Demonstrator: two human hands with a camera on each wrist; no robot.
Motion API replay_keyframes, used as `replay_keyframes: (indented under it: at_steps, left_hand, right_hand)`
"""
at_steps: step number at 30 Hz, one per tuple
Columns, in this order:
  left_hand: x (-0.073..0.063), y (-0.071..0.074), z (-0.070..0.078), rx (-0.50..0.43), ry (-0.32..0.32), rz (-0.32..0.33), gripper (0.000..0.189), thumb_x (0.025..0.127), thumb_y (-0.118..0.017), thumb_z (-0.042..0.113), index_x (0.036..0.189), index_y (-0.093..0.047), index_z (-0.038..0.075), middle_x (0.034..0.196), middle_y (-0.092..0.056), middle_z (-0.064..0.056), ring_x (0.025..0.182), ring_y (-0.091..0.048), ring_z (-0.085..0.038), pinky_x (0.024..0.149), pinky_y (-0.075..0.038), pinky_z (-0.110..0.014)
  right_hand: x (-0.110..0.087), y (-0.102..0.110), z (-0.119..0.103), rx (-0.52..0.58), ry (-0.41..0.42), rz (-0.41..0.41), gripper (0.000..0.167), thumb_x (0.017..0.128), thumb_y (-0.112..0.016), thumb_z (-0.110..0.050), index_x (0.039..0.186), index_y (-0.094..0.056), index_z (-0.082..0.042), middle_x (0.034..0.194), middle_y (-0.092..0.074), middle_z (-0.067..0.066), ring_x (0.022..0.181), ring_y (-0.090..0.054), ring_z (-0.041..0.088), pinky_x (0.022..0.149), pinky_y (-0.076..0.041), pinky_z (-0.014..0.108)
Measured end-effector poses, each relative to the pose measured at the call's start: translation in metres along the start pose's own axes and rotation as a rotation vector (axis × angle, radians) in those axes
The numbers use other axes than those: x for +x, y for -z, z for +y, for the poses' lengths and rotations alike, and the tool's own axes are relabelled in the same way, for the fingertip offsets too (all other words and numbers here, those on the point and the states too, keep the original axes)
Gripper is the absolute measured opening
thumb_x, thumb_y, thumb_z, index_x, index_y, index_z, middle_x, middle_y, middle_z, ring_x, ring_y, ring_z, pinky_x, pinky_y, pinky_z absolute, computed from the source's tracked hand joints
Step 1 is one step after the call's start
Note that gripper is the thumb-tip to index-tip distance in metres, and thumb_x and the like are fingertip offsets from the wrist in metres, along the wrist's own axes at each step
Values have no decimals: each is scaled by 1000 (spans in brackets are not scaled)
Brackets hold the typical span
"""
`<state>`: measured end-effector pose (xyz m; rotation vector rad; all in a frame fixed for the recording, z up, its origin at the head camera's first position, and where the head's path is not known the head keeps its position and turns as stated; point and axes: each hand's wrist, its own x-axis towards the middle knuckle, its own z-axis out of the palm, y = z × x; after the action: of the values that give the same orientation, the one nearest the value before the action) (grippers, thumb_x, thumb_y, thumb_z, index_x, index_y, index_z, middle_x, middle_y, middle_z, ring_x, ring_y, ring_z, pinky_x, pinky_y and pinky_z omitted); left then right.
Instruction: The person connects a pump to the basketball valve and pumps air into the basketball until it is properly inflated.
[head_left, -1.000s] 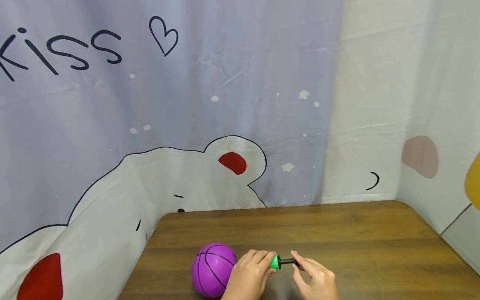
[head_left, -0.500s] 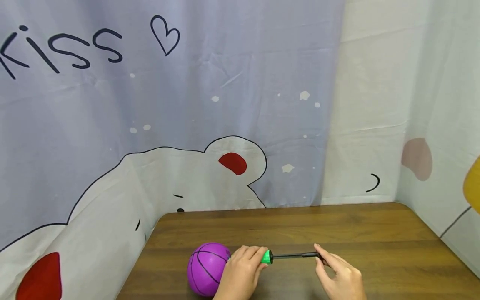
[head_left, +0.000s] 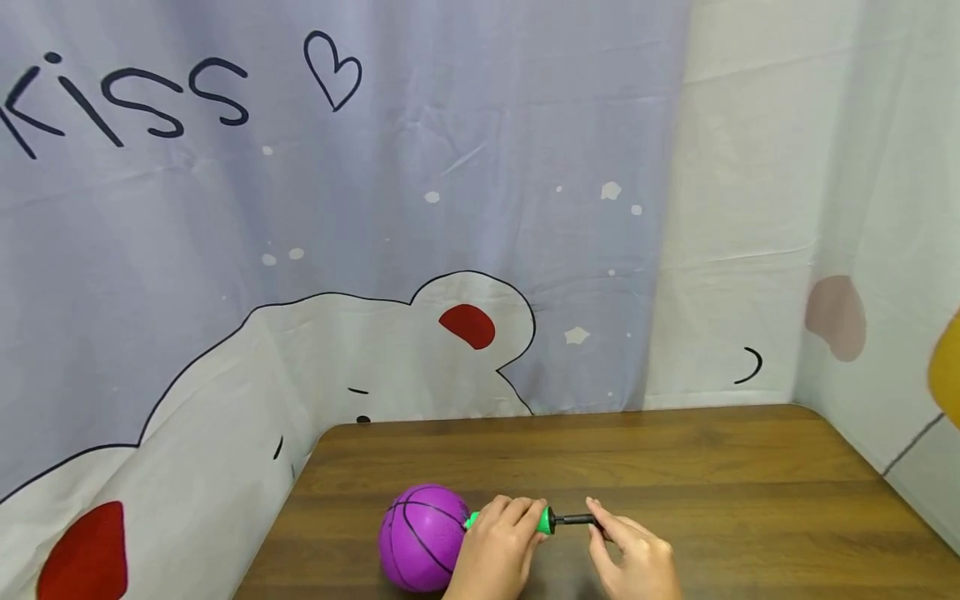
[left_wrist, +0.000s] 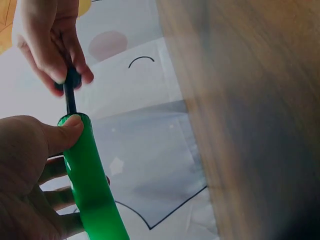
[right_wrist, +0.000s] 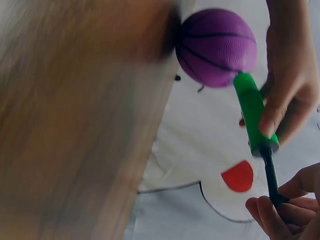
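Note:
A purple ball [head_left: 422, 538] with black basketball lines sits at the near left of the wooden table. My left hand [head_left: 501, 546] grips the green barrel of a hand pump [right_wrist: 252, 110], whose far end meets the side of the ball in the right wrist view. Fingers and thumb of my right hand [head_left: 633, 554] pinch the black handle at the other end of the pump. A short length of black rod [left_wrist: 69, 100] shows between barrel and handle. The pump lies roughly level, pointing left at the ball.
The brown wooden table [head_left: 712, 467] stretches behind and to the right of the hands. A printed curtain [head_left: 480, 208] with bear drawings hangs along its back edge and continues down both sides.
My right hand first drew the handle out to the right, lengthening the rod, then moved back left, pushing it in. The ball and left hand shifted slightly left and back.

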<state>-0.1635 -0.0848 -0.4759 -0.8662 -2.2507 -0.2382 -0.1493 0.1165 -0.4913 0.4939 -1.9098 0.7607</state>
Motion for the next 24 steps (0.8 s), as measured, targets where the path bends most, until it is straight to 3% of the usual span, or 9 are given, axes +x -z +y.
replay_keyframes:
  at_steps: [5,13,17,24]
  left_hand:
    - [-1,-2,1,6,-9,-19,42,80,-85,29,118,-74,13,107,-72,4,93,-65,-10,81,-59,-25]
    - [-2,-1,-3,7,23,-31,42,81,-81,33,119,-71,17,106,-71,6,95,-66,-9,82,-61,-29]
    - [-3,0,-7,24,37,-27,40,83,-80,32,118,-69,17,106,-70,6,98,-66,-11,94,-59,-37]
    - [-4,2,-14,48,61,-16,37,87,-77,31,120,-68,16,110,-70,4,99,-66,-13,97,-57,-39]
  right_hand:
    - [-2,-10,-7,69,3,-33,42,57,-83,14,98,-77,4,88,-78,8,62,-71,8,59,-54,8]
    - [-1,-5,9,104,43,36,41,60,-78,9,100,-79,0,86,-78,9,64,-71,7,61,-54,9]
    - [1,7,17,45,-1,66,33,68,-74,0,100,-80,-4,83,-77,6,63,-70,3,61,-54,10]
    - [11,31,21,-84,-112,46,38,63,-78,6,99,-81,-7,78,-77,0,63,-68,-2,58,-52,11]
